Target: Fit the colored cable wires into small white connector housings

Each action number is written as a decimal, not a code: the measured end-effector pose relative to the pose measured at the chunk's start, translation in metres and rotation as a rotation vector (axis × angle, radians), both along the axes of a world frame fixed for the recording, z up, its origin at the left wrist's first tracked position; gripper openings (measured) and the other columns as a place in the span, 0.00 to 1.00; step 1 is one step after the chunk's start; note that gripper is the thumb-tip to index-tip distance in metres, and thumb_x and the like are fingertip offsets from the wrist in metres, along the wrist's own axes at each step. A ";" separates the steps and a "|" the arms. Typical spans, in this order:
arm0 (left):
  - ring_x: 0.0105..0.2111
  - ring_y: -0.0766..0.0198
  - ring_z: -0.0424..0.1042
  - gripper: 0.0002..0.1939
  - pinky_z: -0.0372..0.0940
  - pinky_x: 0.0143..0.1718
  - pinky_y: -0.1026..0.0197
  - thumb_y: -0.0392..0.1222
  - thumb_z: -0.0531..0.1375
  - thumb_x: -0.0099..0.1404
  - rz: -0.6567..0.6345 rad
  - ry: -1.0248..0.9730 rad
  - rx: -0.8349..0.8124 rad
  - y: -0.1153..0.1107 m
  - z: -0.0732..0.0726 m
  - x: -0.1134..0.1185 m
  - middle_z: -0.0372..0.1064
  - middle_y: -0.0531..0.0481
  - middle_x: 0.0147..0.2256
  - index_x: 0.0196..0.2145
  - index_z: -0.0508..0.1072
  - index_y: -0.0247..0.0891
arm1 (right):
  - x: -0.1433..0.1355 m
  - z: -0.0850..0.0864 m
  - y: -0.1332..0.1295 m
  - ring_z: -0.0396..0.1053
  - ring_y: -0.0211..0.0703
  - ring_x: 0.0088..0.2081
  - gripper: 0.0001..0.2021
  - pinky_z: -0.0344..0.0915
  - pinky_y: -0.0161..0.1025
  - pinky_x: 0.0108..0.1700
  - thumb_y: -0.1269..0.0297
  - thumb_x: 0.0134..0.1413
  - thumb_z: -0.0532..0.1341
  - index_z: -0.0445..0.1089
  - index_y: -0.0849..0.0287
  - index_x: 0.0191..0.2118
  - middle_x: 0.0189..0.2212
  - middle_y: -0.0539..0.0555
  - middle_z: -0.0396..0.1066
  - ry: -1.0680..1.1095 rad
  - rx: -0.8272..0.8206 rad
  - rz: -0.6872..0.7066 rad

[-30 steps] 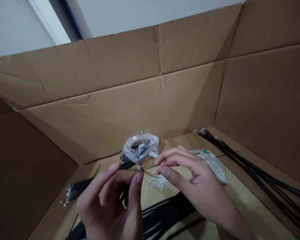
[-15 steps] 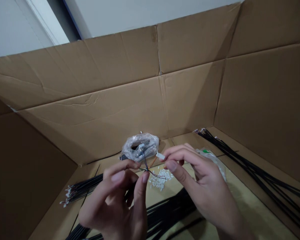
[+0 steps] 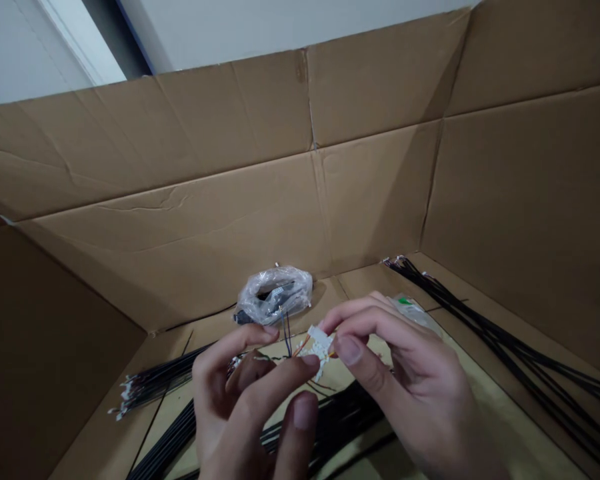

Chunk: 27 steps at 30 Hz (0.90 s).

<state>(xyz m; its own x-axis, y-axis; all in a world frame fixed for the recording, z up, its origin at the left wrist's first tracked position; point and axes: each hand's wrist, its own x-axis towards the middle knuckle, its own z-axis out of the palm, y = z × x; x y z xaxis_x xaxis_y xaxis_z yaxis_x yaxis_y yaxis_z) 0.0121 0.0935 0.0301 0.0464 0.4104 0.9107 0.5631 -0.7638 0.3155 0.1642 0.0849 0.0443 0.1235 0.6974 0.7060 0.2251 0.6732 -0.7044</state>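
Note:
Thumb and forefinger of my right hand (image 3: 395, 360) pinch a small white connector housing (image 3: 320, 337), an orange wire running down from it. Beside it my left hand (image 3: 260, 400) is curled around a thin cable, its forefinger raised and its thumb apart from the other fingers. Those fingers hide the cable's body. Above the left middle finger the cable's loose coloured wires (image 3: 289, 337) fan out, dark blue ones pointing up and others to the sides. Below the hands lies a pile of small white connector housings (image 3: 321, 363), partly covered by them.
Cardboard walls (image 3: 230, 220) surround the work surface. A clear plastic bag (image 3: 275, 293) lies by the back wall. Black cables lie in bundles on the left (image 3: 165, 377), on the right (image 3: 480, 327) and under the hands (image 3: 340, 417). Another plastic bag (image 3: 415, 310) sits behind my right hand.
My left thumb has come away from the wires, and the middle finger has moved forward over them. The white connector in my right hand has come lower and turned slightly.

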 end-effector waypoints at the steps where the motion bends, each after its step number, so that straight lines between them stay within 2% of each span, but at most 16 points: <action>1: 0.48 0.60 0.69 0.10 0.70 0.29 0.67 0.30 0.59 0.68 -0.013 0.039 0.015 0.000 0.001 -0.002 0.64 0.45 0.46 0.38 0.78 0.43 | 0.000 0.001 -0.002 0.75 0.37 0.38 0.08 0.72 0.34 0.44 0.73 0.65 0.61 0.73 0.55 0.34 0.35 0.47 0.78 -0.009 0.013 -0.004; 7: 0.39 0.71 0.73 0.12 0.74 0.34 0.71 0.25 0.63 0.64 -0.075 0.140 0.044 0.004 0.004 -0.014 0.61 0.49 0.48 0.39 0.76 0.41 | -0.001 0.005 -0.008 0.75 0.34 0.37 0.08 0.71 0.31 0.46 0.76 0.62 0.63 0.73 0.56 0.34 0.33 0.45 0.78 -0.058 0.046 -0.011; 12: 0.36 0.71 0.73 0.13 0.74 0.29 0.72 0.24 0.62 0.62 -0.082 0.180 0.046 0.003 0.005 -0.018 0.62 0.49 0.48 0.39 0.76 0.41 | -0.001 0.005 -0.009 0.76 0.36 0.37 0.08 0.71 0.35 0.46 0.75 0.63 0.63 0.73 0.55 0.34 0.34 0.45 0.79 -0.029 0.049 0.045; 16: 0.35 0.68 0.73 0.11 0.73 0.25 0.70 0.27 0.63 0.62 -0.053 0.219 0.042 0.004 0.006 -0.017 0.63 0.47 0.46 0.37 0.75 0.42 | 0.000 0.004 -0.008 0.75 0.40 0.40 0.05 0.71 0.38 0.46 0.65 0.67 0.62 0.75 0.53 0.39 0.35 0.47 0.78 0.057 0.022 0.017; 18: 0.32 0.69 0.72 0.10 0.70 0.21 0.69 0.27 0.63 0.63 -0.058 0.242 0.016 0.005 0.006 -0.017 0.62 0.47 0.47 0.37 0.74 0.42 | 0.000 0.002 -0.007 0.75 0.41 0.40 0.04 0.71 0.38 0.45 0.61 0.66 0.64 0.76 0.52 0.40 0.36 0.48 0.78 0.083 0.012 0.033; 20: 0.26 0.73 0.69 0.10 0.69 0.19 0.69 0.27 0.62 0.63 -0.093 0.271 -0.001 0.006 0.007 -0.018 0.61 0.48 0.47 0.36 0.74 0.42 | 0.000 0.000 -0.005 0.75 0.40 0.40 0.01 0.71 0.36 0.44 0.64 0.64 0.65 0.75 0.53 0.39 0.35 0.47 0.77 0.088 0.006 0.055; 22: 0.23 0.76 0.66 0.10 0.69 0.19 0.69 0.27 0.62 0.63 -0.118 0.286 -0.011 0.006 0.007 -0.019 0.60 0.49 0.48 0.36 0.73 0.41 | 0.000 -0.002 -0.002 0.75 0.38 0.40 0.04 0.71 0.35 0.44 0.69 0.64 0.64 0.75 0.53 0.38 0.35 0.46 0.77 0.094 -0.014 0.071; 25: 0.24 0.76 0.67 0.10 0.70 0.21 0.68 0.27 0.63 0.62 -0.112 0.279 -0.036 0.001 0.005 -0.016 0.60 0.50 0.48 0.37 0.74 0.42 | 0.001 -0.004 0.005 0.75 0.37 0.42 0.06 0.70 0.34 0.46 0.69 0.67 0.61 0.74 0.53 0.38 0.37 0.47 0.76 0.134 -0.094 0.140; 27: 0.30 0.70 0.71 0.09 0.67 0.22 0.66 0.29 0.63 0.63 -0.047 0.175 -0.084 -0.004 0.005 -0.010 0.62 0.50 0.47 0.35 0.75 0.43 | 0.003 -0.003 0.009 0.75 0.38 0.43 0.05 0.71 0.36 0.47 0.67 0.66 0.62 0.75 0.53 0.37 0.38 0.47 0.77 0.166 -0.165 0.236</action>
